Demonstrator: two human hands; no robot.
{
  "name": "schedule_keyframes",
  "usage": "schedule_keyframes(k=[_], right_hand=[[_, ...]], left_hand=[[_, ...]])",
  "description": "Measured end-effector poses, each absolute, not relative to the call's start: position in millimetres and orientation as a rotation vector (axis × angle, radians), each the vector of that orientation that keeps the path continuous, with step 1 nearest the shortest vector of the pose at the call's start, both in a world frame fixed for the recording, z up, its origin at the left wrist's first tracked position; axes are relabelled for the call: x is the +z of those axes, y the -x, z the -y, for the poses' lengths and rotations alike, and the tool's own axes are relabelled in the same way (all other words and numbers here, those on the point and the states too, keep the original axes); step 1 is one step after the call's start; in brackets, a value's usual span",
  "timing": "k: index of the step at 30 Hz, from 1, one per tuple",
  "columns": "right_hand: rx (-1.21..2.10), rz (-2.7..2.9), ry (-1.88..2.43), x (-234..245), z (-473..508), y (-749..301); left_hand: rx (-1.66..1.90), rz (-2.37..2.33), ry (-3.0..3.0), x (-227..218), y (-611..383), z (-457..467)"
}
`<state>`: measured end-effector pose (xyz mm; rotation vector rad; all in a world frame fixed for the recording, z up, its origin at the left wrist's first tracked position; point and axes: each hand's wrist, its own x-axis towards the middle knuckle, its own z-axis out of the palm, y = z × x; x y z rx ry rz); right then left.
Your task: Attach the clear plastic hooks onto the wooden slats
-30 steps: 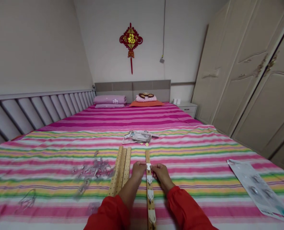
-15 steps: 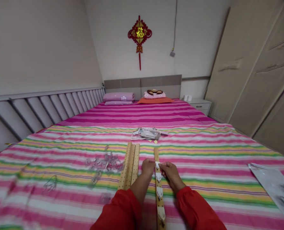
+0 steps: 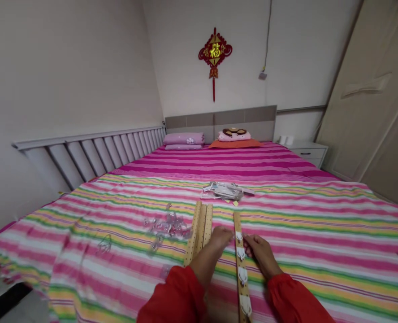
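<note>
A narrow wooden strip point(image 3: 237, 220) lies lengthwise on the bed in front of me, with several white hooks point(image 3: 242, 274) in a row along it. My left hand point(image 3: 219, 238) is just left of the farthest white hook point(image 3: 239, 236), its fingertips drawn together by the strip's edge. Anything pinched in them is too small to make out. On the other side, my right hand point(image 3: 260, 252) hovers close to the same hook, fingers bent and slightly parted, holding nothing I can see. My left forearm partly covers several perforated wooden strips point(image 3: 202, 224) lying side by side.
Small clear plastic packets point(image 3: 170, 225) lie in a heap left of the wooden strips. Beyond them is a plastic bag point(image 3: 224, 191). A thin, clear crumpled piece point(image 3: 105, 243) rests farther left on the striped bedspread point(image 3: 303, 237). White rails point(image 3: 101, 150) border the bed's left side.
My view has turned left, so everything sits farther right in the picture. Both hands have drawn slightly away from the farthest hook, which now shows more fully on the strip.
</note>
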<state>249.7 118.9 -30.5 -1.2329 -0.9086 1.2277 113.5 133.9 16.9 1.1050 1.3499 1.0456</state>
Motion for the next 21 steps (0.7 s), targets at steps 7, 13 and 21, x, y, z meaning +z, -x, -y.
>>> schedule_keyframes(k=[7,13,21], right_hand=[[1.285,0.872,1.167,-38,-120,-255],[1.259,0.879,1.165,-35,-116,-253],[1.21,0.893,1.168,-31,-112,-252]], left_hand=[[1.208,-1.808,-1.395,47,26,-118],[1.055,-2.156,-1.539,35,94,-105],[0.814,-2.316,-1.672,32,92,-105]])
